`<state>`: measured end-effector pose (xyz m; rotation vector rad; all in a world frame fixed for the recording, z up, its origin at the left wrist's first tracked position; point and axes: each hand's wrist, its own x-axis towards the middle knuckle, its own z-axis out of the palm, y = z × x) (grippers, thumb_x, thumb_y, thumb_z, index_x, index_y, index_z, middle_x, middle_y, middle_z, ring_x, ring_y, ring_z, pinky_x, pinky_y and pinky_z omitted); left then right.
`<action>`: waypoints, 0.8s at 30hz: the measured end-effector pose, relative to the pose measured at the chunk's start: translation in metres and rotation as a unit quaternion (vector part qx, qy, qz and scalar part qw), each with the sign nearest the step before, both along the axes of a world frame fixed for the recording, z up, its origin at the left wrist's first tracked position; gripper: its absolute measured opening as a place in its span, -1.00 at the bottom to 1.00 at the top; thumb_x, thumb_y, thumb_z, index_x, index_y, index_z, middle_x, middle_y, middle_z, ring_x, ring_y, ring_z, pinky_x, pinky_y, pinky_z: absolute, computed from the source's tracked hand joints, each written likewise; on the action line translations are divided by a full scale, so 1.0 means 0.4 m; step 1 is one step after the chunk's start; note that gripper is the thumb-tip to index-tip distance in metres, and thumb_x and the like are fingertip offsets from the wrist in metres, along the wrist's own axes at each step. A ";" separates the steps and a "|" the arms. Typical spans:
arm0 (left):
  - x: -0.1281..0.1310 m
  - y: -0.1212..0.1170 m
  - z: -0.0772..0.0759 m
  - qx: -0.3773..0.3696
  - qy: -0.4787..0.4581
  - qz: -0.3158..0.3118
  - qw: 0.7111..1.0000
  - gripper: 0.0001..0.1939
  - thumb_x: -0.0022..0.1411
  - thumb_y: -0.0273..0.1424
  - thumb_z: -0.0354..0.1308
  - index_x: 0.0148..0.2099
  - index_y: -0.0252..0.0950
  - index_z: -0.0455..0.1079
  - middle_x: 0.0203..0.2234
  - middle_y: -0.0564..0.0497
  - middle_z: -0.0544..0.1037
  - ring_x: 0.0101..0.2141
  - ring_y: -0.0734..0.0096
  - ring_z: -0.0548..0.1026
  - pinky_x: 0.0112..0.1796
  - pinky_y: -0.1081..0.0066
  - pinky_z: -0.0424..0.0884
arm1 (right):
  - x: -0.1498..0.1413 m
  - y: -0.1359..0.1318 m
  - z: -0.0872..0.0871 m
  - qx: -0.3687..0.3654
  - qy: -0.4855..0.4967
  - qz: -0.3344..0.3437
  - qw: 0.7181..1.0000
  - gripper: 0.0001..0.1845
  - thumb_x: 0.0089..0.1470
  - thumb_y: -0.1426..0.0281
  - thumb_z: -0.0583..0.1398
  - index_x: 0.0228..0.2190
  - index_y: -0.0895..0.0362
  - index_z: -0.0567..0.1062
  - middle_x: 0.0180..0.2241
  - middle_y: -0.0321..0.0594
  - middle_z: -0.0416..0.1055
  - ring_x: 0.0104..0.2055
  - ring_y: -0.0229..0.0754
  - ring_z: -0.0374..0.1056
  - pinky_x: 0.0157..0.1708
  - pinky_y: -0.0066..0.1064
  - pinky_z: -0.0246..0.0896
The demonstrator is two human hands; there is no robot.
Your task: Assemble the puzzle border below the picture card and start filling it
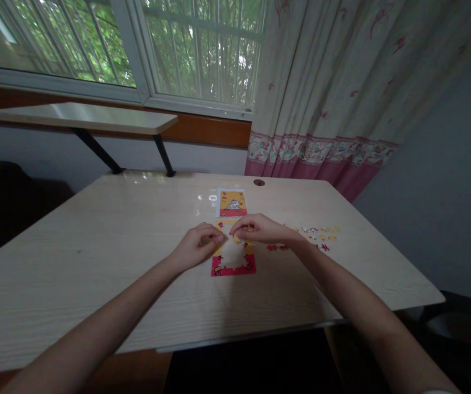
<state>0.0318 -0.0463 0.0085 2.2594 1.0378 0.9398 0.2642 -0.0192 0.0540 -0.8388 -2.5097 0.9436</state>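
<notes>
— How does the red-and-yellow rectangular jigsaw border (pixel 234 271) lie?
— Flat on the surface (pixel 137 235), red along the near side, yellow farther up, bare surface showing through its middle.
— And the small yellow jigsaw piece (pixel 236 238)?
— Held over its far half, partly hidden.
— The loose red and yellow jigsaw pieces (pixel 325 248)?
— In rows, off to the right.

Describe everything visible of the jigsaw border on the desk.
The jigsaw border is a rectangular frame, apparently thin card, lying flat on the desk, just on the near side of the picture card. It is red along the near end and yellow farther up, with small printed motifs. Its inner edge is knobbed, around a pale, unfilled middle. The left hand and right hand partly hide its far half; whether they touch it is unclear.
</notes>
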 end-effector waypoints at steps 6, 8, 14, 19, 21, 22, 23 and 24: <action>0.004 0.003 -0.017 -0.066 -0.072 0.028 0.995 -0.78 0.13 -0.23 0.16 -0.34 -0.28 0.51 -0.37 -0.06 0.58 -0.34 0.33 0.49 -0.27 0.32 0.41 | -0.069 0.012 -0.028 0.052 0.023 -0.004 0.998 -0.72 0.19 0.43 0.08 -0.13 0.12 0.53 -0.20 -0.22 0.52 -0.22 -0.28 0.38 -0.21 -0.45 0.24; 0.005 0.006 -0.021 -0.081 -0.092 0.027 0.992 -0.77 0.11 -0.23 0.18 -0.38 -0.29 0.50 -0.39 -0.06 0.58 -0.35 0.35 0.48 -0.28 0.33 0.41 | -0.075 0.007 -0.036 0.081 0.020 -0.013 0.996 -0.72 0.19 0.43 0.09 -0.12 0.09 0.53 -0.20 -0.22 0.52 -0.21 -0.28 0.38 -0.19 -0.43 0.23; 0.005 0.020 -0.027 -0.131 -0.172 0.059 0.975 -0.73 0.06 -0.19 0.22 -0.42 -0.31 0.52 -0.48 -0.04 0.57 -0.44 0.36 0.46 -0.35 0.34 0.39 | -0.070 -0.006 -0.078 0.256 0.065 -0.121 0.957 -0.76 0.13 0.29 0.19 -0.18 0.11 0.54 -0.24 -0.15 0.51 -0.09 -0.14 0.33 -0.03 -0.28 0.15; 0.007 0.018 -0.027 -0.123 -0.167 0.049 0.977 -0.74 0.05 -0.19 0.23 -0.45 -0.30 0.51 -0.50 -0.02 0.56 -0.45 0.39 0.45 -0.35 0.35 0.38 | -0.064 -0.009 -0.101 0.323 0.022 -0.132 0.937 -0.70 0.16 0.19 0.15 -0.22 0.08 0.57 -0.30 -0.15 0.49 -0.16 -0.12 0.31 -0.09 -0.27 0.14; 0.006 0.017 -0.026 -0.115 -0.155 0.047 0.980 -0.74 0.07 -0.20 0.21 -0.43 -0.30 0.51 -0.47 -0.03 0.55 -0.44 0.39 0.44 -0.35 0.35 0.38 | -0.060 -0.008 -0.102 0.344 0.013 -0.126 0.930 -0.68 0.19 0.18 0.11 -0.21 0.09 0.57 -0.32 -0.13 0.48 -0.16 -0.12 0.30 -0.11 -0.27 0.13; 0.004 0.017 -0.025 -0.108 -0.145 0.048 0.982 -0.75 0.09 -0.20 0.20 -0.40 -0.30 0.51 -0.46 -0.04 0.56 -0.43 0.39 0.44 -0.35 0.34 0.38 | -0.057 -0.006 -0.101 0.350 0.011 -0.126 0.928 -0.67 0.20 0.18 0.10 -0.21 0.09 0.57 -0.32 -0.13 0.48 -0.17 -0.11 0.29 -0.11 -0.27 0.12; 0.001 0.018 -0.024 -0.097 -0.131 0.052 0.985 -0.75 0.11 -0.21 0.18 -0.36 -0.30 0.52 -0.43 -0.05 0.56 -0.41 0.38 0.44 -0.34 0.33 0.38 | -0.054 -0.004 -0.100 0.352 0.012 -0.131 0.927 -0.67 0.20 0.18 0.10 -0.21 0.09 0.57 -0.32 -0.13 0.48 -0.17 -0.11 0.29 -0.11 -0.26 0.12; -0.004 0.021 -0.023 -0.079 -0.109 0.060 0.989 -0.74 0.14 -0.22 0.16 -0.31 -0.30 0.53 -0.41 -0.06 0.56 -0.39 0.36 0.44 -0.31 0.32 0.38 | -0.050 -0.001 -0.099 0.349 0.013 -0.142 0.926 -0.67 0.19 0.18 0.11 -0.20 0.09 0.57 -0.31 -0.13 0.48 -0.16 -0.11 0.29 -0.11 -0.26 0.11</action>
